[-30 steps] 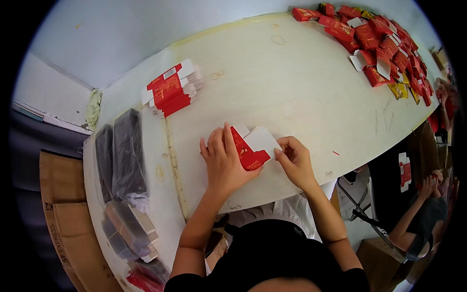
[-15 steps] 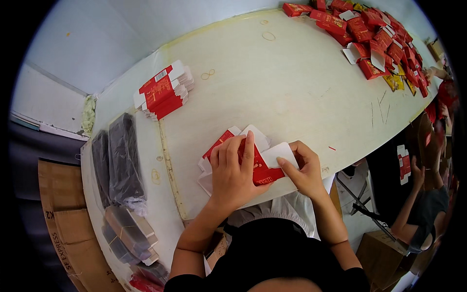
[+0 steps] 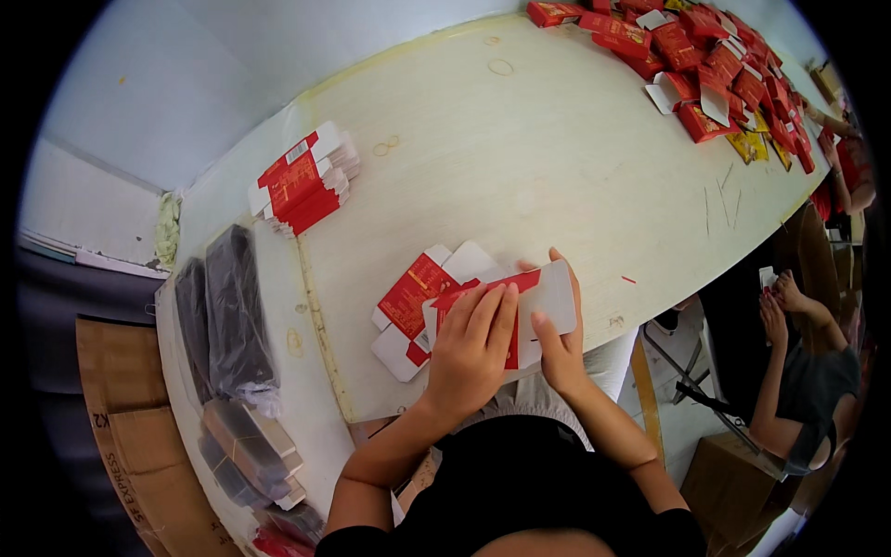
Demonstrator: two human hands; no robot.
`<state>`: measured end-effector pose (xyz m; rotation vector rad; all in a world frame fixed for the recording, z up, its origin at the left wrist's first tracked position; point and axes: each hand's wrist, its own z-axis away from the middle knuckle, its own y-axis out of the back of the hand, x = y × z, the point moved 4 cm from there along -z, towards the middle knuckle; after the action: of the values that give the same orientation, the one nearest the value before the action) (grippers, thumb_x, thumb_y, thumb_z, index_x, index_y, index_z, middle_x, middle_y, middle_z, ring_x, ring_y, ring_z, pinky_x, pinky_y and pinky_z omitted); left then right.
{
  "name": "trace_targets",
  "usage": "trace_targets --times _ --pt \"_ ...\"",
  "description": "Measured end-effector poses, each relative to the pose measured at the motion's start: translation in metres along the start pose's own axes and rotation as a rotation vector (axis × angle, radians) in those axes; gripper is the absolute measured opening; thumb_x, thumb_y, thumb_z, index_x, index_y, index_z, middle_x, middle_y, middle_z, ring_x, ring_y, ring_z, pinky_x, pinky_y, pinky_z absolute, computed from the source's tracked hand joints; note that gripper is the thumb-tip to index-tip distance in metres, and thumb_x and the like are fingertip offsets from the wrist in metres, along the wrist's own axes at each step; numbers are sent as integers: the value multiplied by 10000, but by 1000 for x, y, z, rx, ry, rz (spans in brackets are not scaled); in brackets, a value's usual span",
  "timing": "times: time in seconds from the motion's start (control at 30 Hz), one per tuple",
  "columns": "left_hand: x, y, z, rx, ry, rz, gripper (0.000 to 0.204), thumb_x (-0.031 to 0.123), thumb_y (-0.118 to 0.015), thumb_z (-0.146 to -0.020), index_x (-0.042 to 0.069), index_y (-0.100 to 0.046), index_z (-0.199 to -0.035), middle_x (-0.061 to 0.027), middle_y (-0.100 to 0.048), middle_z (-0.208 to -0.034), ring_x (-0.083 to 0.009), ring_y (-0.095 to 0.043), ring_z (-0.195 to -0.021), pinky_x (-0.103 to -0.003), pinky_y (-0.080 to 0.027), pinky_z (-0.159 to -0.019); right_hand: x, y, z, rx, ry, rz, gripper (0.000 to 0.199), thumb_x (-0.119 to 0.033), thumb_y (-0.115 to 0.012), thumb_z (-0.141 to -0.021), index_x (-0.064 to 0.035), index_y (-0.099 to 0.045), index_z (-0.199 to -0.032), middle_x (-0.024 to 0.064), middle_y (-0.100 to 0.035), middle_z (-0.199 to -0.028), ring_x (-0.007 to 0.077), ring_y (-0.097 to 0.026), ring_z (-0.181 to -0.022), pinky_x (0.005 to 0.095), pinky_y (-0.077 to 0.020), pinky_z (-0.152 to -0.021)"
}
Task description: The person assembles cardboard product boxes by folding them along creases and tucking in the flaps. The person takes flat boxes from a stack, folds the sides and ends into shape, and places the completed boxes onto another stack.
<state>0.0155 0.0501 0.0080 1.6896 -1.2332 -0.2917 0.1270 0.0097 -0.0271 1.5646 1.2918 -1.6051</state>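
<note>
1. A flat red-and-white carton blank (image 3: 520, 311) is held just above the near edge of the pale worktable (image 3: 520, 158), over a second flat carton (image 3: 418, 302).
2. The left hand (image 3: 469, 348) is laid across the blank, fingers together and pressed flat; the right hand (image 3: 557, 339) is clamped on its white flap.
3. Which crease is being worked cannot be told, as it is hidden beneath the fingers.
4. The fold would best be made along the scored line, with the panel kept pinned.
5. A stack of blanks (image 3: 302, 181) is seen well apart.
</note>
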Motion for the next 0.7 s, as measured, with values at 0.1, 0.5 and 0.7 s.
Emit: trace_targets --times 0.1,0.5,0.7 --pt "1 14 -11 -133 75 165 745 129 -761 -600 28 -481 -1283 -150 -563 -1147 -338 -575 -1014 -412 -469 -840 2 9 -6 -46 -77 -117 546 -178 -394 -918 11 -229 -1403 168 -507 -1238 225 -497 -1125 354 -377 -984" --pt "-15 18 -19 -315 51 453 779 299 -817 -558 162 -457 -1235 -118 -555 -1017 -295 -607 -810 -375 -488 -666 -14 15 -5 -87 -90 -179 476 -214 -330 -953 32 -314 -1361 194 -553 -1194 243 -543 -1093 374 -419 -956" --pt "-7 13 -15 -383 177 435 772 265 -849 -542 131 -435 -1180 -100 -571 -1008 -292 -603 -877 -393 -485 -733 -22 18 -10 -149 -225 -146 514 -308 -329 -980 37 -329 -1361 191 -563 -1202 248 -542 -1120 353 -427 -958"
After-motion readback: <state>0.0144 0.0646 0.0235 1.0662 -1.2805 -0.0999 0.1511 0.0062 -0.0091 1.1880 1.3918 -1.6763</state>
